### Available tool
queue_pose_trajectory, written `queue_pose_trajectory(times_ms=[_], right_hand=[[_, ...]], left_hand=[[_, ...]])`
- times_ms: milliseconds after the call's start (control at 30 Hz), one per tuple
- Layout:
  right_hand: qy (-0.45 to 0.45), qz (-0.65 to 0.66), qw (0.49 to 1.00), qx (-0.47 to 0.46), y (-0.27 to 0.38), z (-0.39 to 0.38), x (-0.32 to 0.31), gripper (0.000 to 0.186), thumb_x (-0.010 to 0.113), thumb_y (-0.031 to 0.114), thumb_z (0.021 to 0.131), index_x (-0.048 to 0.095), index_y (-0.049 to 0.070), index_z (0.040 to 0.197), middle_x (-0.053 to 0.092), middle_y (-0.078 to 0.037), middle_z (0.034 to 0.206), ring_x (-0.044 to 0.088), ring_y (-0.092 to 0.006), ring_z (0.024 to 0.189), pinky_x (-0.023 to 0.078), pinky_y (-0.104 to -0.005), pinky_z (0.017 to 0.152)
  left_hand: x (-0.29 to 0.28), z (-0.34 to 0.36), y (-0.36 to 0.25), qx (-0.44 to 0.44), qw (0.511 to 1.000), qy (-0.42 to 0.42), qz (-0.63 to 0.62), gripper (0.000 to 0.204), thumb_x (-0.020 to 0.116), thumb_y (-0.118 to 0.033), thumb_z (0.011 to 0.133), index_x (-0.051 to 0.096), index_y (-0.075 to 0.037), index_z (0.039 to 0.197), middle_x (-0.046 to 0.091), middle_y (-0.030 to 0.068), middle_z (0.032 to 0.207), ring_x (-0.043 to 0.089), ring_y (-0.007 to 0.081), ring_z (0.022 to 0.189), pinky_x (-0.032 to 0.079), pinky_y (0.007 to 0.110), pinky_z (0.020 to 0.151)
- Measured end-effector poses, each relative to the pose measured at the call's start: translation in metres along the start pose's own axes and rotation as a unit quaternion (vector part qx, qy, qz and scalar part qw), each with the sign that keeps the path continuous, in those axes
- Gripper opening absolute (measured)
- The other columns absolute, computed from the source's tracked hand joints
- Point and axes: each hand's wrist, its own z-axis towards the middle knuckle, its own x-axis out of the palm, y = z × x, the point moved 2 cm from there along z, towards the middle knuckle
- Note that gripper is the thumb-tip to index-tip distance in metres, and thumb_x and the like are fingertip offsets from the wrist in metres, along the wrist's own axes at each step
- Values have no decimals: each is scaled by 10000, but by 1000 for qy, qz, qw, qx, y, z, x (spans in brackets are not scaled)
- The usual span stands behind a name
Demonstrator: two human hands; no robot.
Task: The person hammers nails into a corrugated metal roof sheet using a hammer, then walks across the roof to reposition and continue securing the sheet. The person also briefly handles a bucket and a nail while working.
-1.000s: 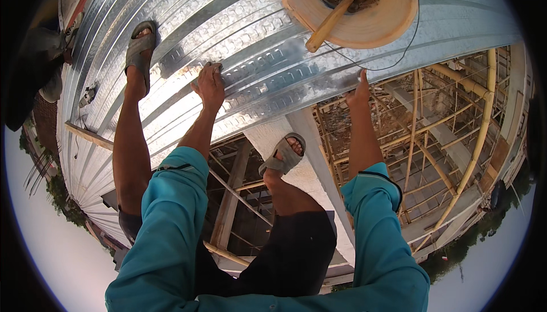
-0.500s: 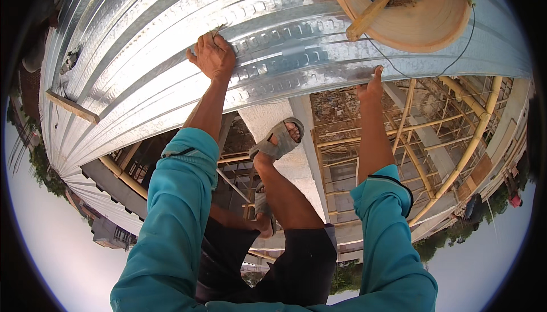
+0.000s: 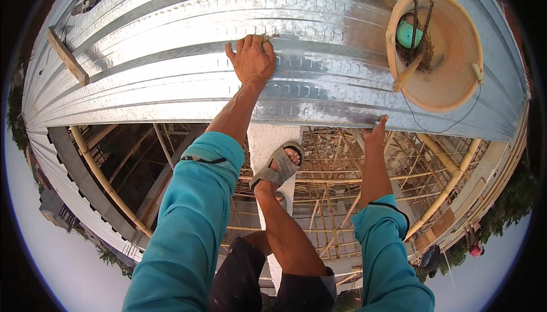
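Observation:
Ribbed, shiny metal decking sheets [image 3: 319, 76] spread out in front of me. My left hand [image 3: 253, 61] presses on a rib with curled fingers, and a thin bit of wire [image 3: 272, 37] pokes out from under them. Farther right, my right hand [image 3: 375, 131] grips the sheet's near edge; its thumb rests on top, while the fingers are hidden below. Beyond that hand stands a tan bucket [image 3: 458, 56] with a wire handle [image 3: 450, 130]. Inside it are a green round object [image 3: 408, 35], dark rods [image 3: 422, 24] and a wooden handle [image 3: 407, 74] leaning over the rim.
A wooden strip [image 3: 68, 56] lies on the sheets at the left. Below the near edge, bamboo poles [image 3: 111, 184] and framing span an open drop to rubble. My sandalled foot [image 3: 279, 167] stands on a narrow pale beam [image 3: 265, 138].
The view has shifted, so the sheets and bucket sit lower in it. My left hand has moved right along the sheet, closer to my right hand, which keeps to the edge.

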Motion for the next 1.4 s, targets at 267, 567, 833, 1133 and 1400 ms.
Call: queue_pose_trajectory(times_ms=[267,567,833,1133,1400], right_hand=[[98,66,993,-24,-11,16,-4,887,619,619,872,307,59,1484,365,-162,1491,440,-351,1297,391,-557,1058],[158,133,978,-33,-20,26,-2,895,555,665,886,258,107,1519,303,-139,1541,355,-346,1370,334,-525,1108],[229,203,952,-15,-30,15,-2,793,521,616,932,308,103,1499,341,-97,1526,398,-309,1343,381,-507,1072],[202,172,964,-12,-24,-9,-1,738,506,518,973,229,119,1528,289,-116,1551,382,-344,1364,387,-502,1106],[188,164,968,-36,-17,-9,-12,675,483,508,992,319,79,1486,329,-99,1526,385,-333,1357,319,-549,1120]], left_hand=[[-8,-2,-3,13,999,-24,-41,256,523,-286,938,683,-88,968,661,48,1063,551,232,1096,205,529,1116],[-17,-42,41,-110,854,-109,-496,312,417,-224,1050,590,4,1174,615,49,695,545,138,629,452,301,623],[-13,-197,242,-512,524,-257,-631,517,319,-395,1047,441,-40,1402,560,105,1095,543,250,1014,443,433,934],[23,-176,248,-379,340,-213,-834,537,271,-427,1052,370,-86,1456,422,139,1463,433,348,1314,325,581,1103],[-18,-170,228,-470,392,-237,-754,522,372,-373,1031,379,-49,1441,432,141,1456,457,384,1291,369,660,1031]])
